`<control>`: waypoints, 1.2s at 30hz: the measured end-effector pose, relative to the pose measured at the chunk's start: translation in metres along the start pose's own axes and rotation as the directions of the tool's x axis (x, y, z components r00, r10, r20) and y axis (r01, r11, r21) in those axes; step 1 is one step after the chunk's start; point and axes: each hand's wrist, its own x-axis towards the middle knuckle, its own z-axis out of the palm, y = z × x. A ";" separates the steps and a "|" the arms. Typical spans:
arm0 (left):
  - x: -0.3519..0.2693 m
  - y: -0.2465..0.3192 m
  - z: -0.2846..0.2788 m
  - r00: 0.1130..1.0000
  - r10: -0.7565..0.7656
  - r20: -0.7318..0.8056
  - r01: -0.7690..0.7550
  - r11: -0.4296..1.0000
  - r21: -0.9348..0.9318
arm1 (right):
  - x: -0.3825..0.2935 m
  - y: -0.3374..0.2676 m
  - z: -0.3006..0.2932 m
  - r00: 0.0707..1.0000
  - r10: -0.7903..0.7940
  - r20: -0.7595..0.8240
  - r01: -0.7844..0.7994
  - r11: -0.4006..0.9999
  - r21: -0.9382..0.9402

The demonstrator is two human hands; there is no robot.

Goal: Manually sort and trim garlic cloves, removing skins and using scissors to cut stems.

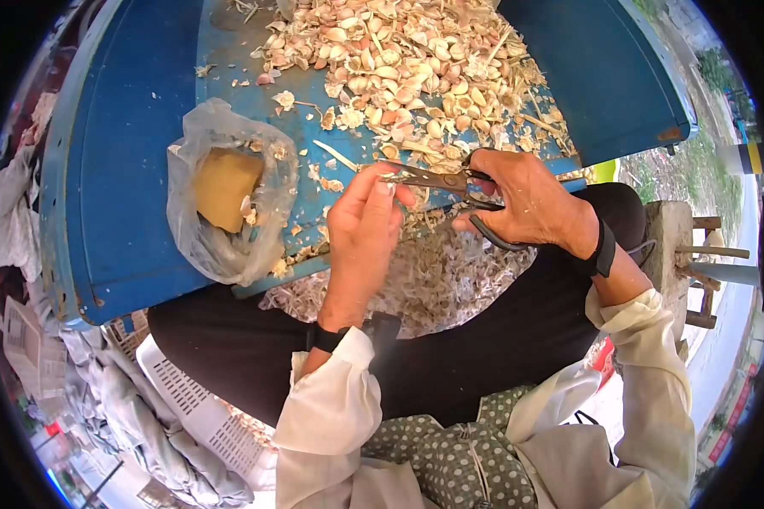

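Note:
My right hand [528, 200] grips a pair of dark-handled scissors [442, 181], whose blades point left. The tips reach the fingers of my left hand [366, 226], which pinches a small pale piece [387, 181], perhaps part of a garlic clove; the fingers partly hide it. Beyond both hands, a heap of garlic cloves [414, 76] with loose skins and dry stalks lies on a blue metal tray [242, 95]. To the left of my left hand stands an opened clear plastic bag [229, 121] with a tan block [227, 189] and some skins inside.
Raised blue side walls [137, 159] flank the tray. Below its near edge, between my knees, lies a mass of garlic skins [445, 286]. A white slotted plastic basket [191, 397] and grey cloth [124, 407] are at lower left. A wooden stool or bench [668, 254] stands at right.

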 end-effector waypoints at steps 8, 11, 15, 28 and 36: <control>0.001 0.002 -0.003 0.989 0.143 0.045 -0.150 0.925 0.350 | 0.003 0.014 0.004 0.968 -0.084 0.235 0.067 0.995 0.077; 0.000 0.003 -0.008 0.992 0.127 0.021 -0.128 0.950 0.284 | 0.016 0.000 -0.003 0.830 0.217 0.514 -0.497 0.708 0.502; 0.003 0.001 -0.008 0.998 0.055 0.041 -0.042 0.962 -0.268 | 0.067 0.024 0.021 0.979 0.161 -0.126 -0.111 0.937 0.332; 0.013 -0.017 -0.005 0.992 -0.063 -0.106 0.050 0.991 -0.120 | 0.100 0.023 0.041 0.968 0.148 -0.203 -0.077 0.943 0.323; 0.014 -0.016 -0.008 0.977 -0.001 -0.215 -0.034 0.987 -0.155 | 0.045 -0.051 0.062 0.923 0.059 -0.381 0.115 0.901 0.418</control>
